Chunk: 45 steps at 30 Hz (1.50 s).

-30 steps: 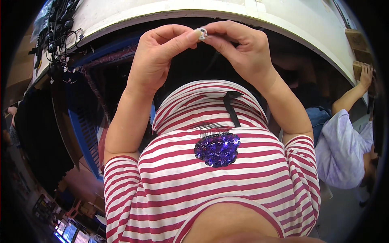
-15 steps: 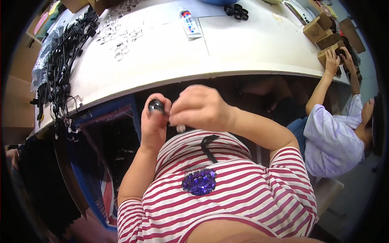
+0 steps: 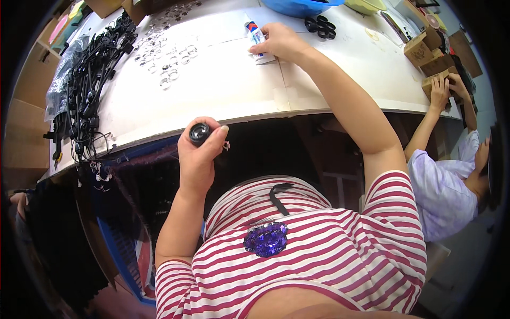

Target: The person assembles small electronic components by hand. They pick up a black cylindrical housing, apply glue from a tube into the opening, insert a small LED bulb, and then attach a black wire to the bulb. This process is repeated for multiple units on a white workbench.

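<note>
My left hand (image 3: 201,151) is wrapped round a black cylindrical part (image 3: 200,134) with a round, glossy end facing up. It is held in front of the table's near edge, above my lap. Out over the white table (image 3: 223,85), my right hand (image 3: 279,43) grasps a white tube (image 3: 257,38) with blue and red markings, thumb on one side and fingers on the other. The tube lies at the tabletop, its narrow tip pointing away from me. Several clear rings (image 3: 169,74) are scattered to the left of it.
Bundled black cables (image 3: 93,80) hang over the table's left edge beside clear plastic wrap. Black rings (image 3: 320,26) and a blue basin (image 3: 303,6) sit at the back. At right, a co-worker's hands (image 3: 441,89) handle a small cardboard box (image 3: 431,85). A blue-framed crate (image 3: 114,255) stands below left.
My right hand has left the black part, reached forward across the table and taken hold of the white tube. My left hand still holds the black part in nearly the same place.
</note>
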Each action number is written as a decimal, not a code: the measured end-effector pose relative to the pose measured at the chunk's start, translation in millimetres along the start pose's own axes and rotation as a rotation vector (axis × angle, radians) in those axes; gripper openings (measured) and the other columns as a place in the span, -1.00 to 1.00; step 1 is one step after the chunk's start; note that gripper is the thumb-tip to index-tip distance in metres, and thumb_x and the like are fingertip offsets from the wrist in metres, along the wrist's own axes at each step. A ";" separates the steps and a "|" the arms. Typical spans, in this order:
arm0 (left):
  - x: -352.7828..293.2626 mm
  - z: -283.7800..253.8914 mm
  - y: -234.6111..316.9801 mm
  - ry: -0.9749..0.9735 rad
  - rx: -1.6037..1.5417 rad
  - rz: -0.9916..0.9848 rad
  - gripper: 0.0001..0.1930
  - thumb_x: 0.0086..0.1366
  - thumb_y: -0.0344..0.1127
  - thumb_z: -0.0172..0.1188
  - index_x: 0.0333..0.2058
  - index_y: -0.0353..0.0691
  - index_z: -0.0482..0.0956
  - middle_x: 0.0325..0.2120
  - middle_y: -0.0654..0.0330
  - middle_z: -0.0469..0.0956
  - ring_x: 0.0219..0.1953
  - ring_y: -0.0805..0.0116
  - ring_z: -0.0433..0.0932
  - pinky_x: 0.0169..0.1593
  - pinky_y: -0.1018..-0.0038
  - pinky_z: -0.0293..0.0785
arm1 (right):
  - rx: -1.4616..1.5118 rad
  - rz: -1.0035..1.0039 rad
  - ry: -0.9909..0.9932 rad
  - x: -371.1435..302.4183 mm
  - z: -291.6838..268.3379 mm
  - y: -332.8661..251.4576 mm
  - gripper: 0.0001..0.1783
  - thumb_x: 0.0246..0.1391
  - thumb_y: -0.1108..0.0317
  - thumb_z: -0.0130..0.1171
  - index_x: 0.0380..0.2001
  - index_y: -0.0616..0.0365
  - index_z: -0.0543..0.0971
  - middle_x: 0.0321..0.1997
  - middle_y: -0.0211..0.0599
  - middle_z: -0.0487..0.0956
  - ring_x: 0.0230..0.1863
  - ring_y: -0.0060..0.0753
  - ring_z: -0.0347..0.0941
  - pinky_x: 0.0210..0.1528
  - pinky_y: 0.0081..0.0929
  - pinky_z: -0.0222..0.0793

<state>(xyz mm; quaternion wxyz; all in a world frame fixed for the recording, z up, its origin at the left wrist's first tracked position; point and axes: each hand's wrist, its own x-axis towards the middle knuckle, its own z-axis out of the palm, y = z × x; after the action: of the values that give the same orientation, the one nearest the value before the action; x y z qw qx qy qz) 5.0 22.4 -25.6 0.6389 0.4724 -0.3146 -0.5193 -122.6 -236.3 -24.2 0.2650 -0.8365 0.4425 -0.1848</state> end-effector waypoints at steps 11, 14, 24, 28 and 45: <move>10.8 -0.6 -2.1 -0.040 0.180 0.031 -0.77 0.05 -0.45 0.25 -0.28 -0.38 0.52 -0.45 0.26 0.52 -0.43 0.59 0.45 -0.30 0.71 0.35 | 0.977 -0.071 -0.107 -132.1 16.4 -67.1 -0.73 -0.08 0.32 0.24 -0.35 0.29 0.50 -0.49 -0.38 0.53 -0.51 -0.68 0.40 -0.53 -0.74 0.29; 0.4 -2.1 -2.1 -0.059 0.194 0.025 -0.78 0.04 -0.49 0.24 -0.29 -0.41 0.52 -0.43 0.21 0.55 -0.39 0.56 0.49 -0.26 0.68 0.39 | 1.070 -0.010 -0.220 -154.1 24.9 -70.5 -0.70 -0.15 0.44 0.28 -0.29 0.25 0.47 -0.41 -0.35 0.55 -0.39 -0.60 0.47 -0.41 -0.75 0.35; -29.8 0.7 -18.5 -0.022 0.238 -0.013 -0.83 0.04 -0.49 0.23 -0.34 -0.38 0.54 -0.47 0.24 0.54 -0.42 0.60 0.47 -0.32 0.72 0.33 | 1.001 0.055 -0.293 -179.0 37.8 -61.0 -0.79 -0.03 0.31 0.20 -0.39 0.24 0.54 -0.45 -0.38 0.55 -0.41 -0.65 0.44 -0.37 -0.69 0.35; -36.0 4.3 -21.9 -0.012 0.219 -0.007 -0.82 0.04 -0.50 0.23 -0.33 -0.39 0.53 -0.47 0.24 0.54 -0.43 0.60 0.47 -0.31 0.71 0.35 | 1.129 0.008 -0.231 -182.3 48.0 -60.3 -0.80 0.02 0.29 0.14 -0.39 0.22 0.53 -0.47 -0.41 0.54 -0.42 -0.66 0.43 -0.35 -0.68 0.35; -17.6 9.4 -11.9 -0.030 0.298 0.099 -0.71 0.06 -0.40 0.23 -0.22 -0.37 0.52 -0.50 0.27 0.49 -0.43 0.62 0.42 -0.34 0.70 0.36 | 1.130 -0.024 -0.152 -172.8 45.2 -58.2 -0.78 0.09 0.29 0.07 -0.37 0.24 0.52 -0.49 -0.46 0.52 -0.45 -0.72 0.38 -0.39 -0.72 0.31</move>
<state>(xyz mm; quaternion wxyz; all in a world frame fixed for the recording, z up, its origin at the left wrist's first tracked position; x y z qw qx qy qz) -12.3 36.6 -31.8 0.5819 0.5379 -0.4206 -0.4418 -154.0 -51.5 -37.5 0.7004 -0.5807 0.2450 -0.3351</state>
